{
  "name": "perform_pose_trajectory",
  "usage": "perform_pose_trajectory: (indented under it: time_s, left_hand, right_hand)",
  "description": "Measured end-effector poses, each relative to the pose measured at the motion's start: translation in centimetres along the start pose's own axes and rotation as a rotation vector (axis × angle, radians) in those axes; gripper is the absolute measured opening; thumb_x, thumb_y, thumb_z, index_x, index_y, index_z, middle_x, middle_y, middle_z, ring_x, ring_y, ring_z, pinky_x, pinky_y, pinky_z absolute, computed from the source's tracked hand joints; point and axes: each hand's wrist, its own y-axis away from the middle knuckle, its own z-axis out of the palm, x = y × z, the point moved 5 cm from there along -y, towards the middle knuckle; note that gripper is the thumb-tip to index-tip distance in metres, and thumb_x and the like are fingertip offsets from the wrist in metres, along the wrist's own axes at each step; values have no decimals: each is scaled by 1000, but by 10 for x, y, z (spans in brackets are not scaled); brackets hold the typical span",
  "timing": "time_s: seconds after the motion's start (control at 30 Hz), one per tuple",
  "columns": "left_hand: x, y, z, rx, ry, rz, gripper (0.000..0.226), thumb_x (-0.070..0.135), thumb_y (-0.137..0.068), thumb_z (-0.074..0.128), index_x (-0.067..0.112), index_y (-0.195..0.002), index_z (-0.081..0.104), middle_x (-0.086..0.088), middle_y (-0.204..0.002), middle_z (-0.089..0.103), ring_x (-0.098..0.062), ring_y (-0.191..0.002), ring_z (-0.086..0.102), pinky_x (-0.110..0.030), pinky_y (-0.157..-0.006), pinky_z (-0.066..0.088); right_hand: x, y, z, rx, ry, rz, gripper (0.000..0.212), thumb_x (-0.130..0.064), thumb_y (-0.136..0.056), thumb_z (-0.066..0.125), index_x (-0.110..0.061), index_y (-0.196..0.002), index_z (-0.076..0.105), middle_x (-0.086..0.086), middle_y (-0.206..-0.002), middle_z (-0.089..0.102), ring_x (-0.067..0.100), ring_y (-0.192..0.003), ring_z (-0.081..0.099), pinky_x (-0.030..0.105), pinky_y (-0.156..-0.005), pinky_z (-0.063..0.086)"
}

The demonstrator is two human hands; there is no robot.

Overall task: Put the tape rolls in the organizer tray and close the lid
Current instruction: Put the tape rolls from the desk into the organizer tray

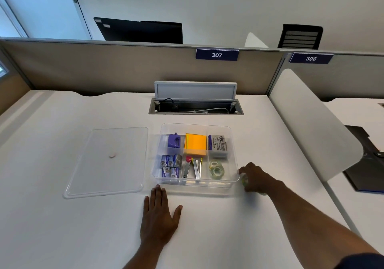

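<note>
A clear organizer tray [234, 144] sits open on the white desk. Two clear tape rolls [216, 170] lie in its front right compartment. Just right of the tray's front corner, my right hand [256, 178] is closed over another tape roll [244, 180] on the desk; only a greenish edge of it shows under the fingers. My left hand [159, 216] rests flat on the desk in front of the tray's left corner, fingers apart, holding nothing. The clear lid [108, 161] lies flat on the desk to the left of the tray.
The tray also holds a purple sharpener, orange sticky notes [196, 144], a staple box, small blue boxes and staplers. An open cable hatch [195, 106] lies behind the tray. A white divider panel [311, 127] stands at the right, a beige partition behind.
</note>
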Motion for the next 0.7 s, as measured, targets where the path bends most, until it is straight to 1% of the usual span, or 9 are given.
perform_pose_trajectory:
  time_s: [0.07,0.1,0.2,0.27,0.33,0.43,0.53,0.63,0.7]
  left_hand:
    - [0,0,0,1,9,-2,86,65,-85,19,7,-148,18,-11,-159,16,-24,-148,9,-41,-120,8]
    - [0,0,-1,4,14,-2,86,65,-85,20,6,-148,19,-11,-159,18,-24,-147,11,-41,-120,9]
    - [1,0,-2,5,16,0,86,65,-85,20,6,-147,20,-12,-158,20,-25,-147,13,-42,-120,11]
    - [1,0,-1,7,13,2,86,65,-85,20,6,-147,21,-12,-158,20,-25,-147,14,-42,-119,11]
    - [1,0,-1,10,8,2,86,65,-85,18,6,-147,20,-12,-158,20,-25,-147,13,-42,-119,10]
    - [0,0,0,9,2,1,88,67,-84,15,7,-148,17,-11,-159,17,-24,-148,10,-41,-120,8]
    - [0,0,0,9,15,0,87,67,-84,17,7,-148,17,-11,-159,17,-23,-148,10,-41,-120,8]
    - [0,0,-1,6,21,-1,86,65,-85,22,7,-148,19,-11,-159,18,-23,-147,11,-41,-120,8]
    - [1,0,-1,8,26,1,85,64,-85,23,6,-148,21,-11,-158,19,-23,-147,12,-38,-120,4]
  right_hand:
    - [1,0,-5,163,29,42,32,-20,-91,50,-14,-122,57,15,-120,52,34,-111,56,39,-95,48]
    - [0,0,-10,248,-11,60,31,-17,-92,50,-11,-121,59,18,-118,54,35,-109,57,39,-94,48]
    - [-7,0,-32,475,-154,79,34,-9,-86,57,-5,-120,60,23,-112,56,40,-102,60,41,-90,49]
    - [-16,-2,-47,538,-225,76,40,-7,-82,61,-6,-122,59,23,-113,57,40,-102,60,41,-90,51]
    - [-28,-7,-57,534,-271,26,44,-9,-80,65,-7,-124,58,21,-115,59,37,-105,59,38,-91,50]
    - [-50,-16,-61,485,-267,-114,45,-12,-80,67,-8,-125,58,19,-117,61,33,-109,58,33,-93,46]
    - [-69,-20,-54,406,-218,-224,45,-14,-81,67,-11,-125,57,17,-120,59,32,-111,58,34,-95,47]
    - [-79,-27,-43,312,-101,-254,46,-15,-83,65,-15,-128,55,11,-131,54,28,-119,56,36,-99,49]
    - [-81,-30,-37,280,-23,-247,46,-12,-85,62,-15,-130,54,9,-134,52,28,-122,54,39,-101,49]
